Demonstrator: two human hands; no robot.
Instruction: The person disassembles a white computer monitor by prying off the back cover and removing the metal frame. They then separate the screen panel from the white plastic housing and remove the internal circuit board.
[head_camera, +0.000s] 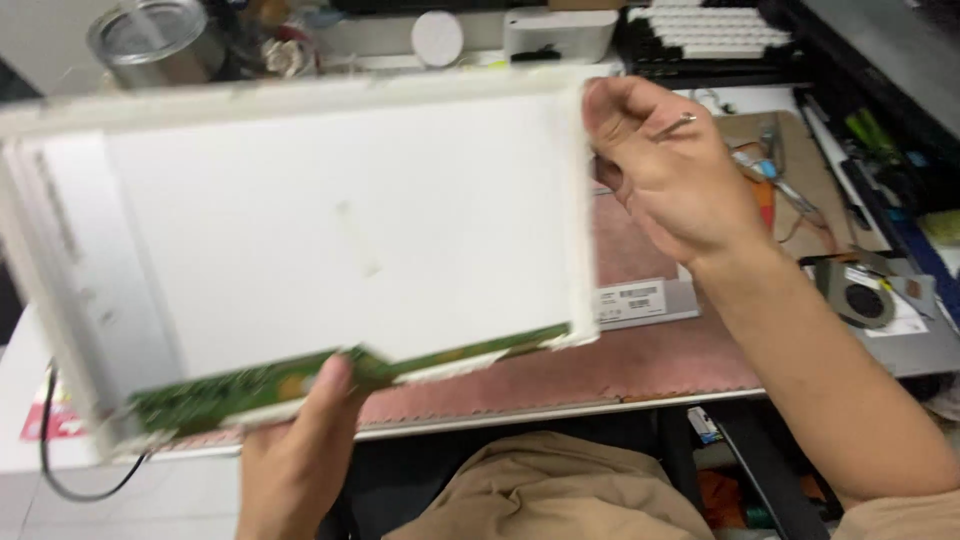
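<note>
While gripped by both hands, left (290, 450) and right (665, 165): white panel (330, 230), long axis left-right, green edge nearest.

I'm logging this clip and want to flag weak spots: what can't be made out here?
Head view only:
- Desk under the white panel: hidden by it.
- Left hand: fingers behind the green circuit strip, grip unclear.
- Thin metal tool in right hand: mostly covered.
- Panel's left end: motion-blurred.

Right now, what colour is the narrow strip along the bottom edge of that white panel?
Green: the strip runs along the white panel, shown in the head view.
</note>
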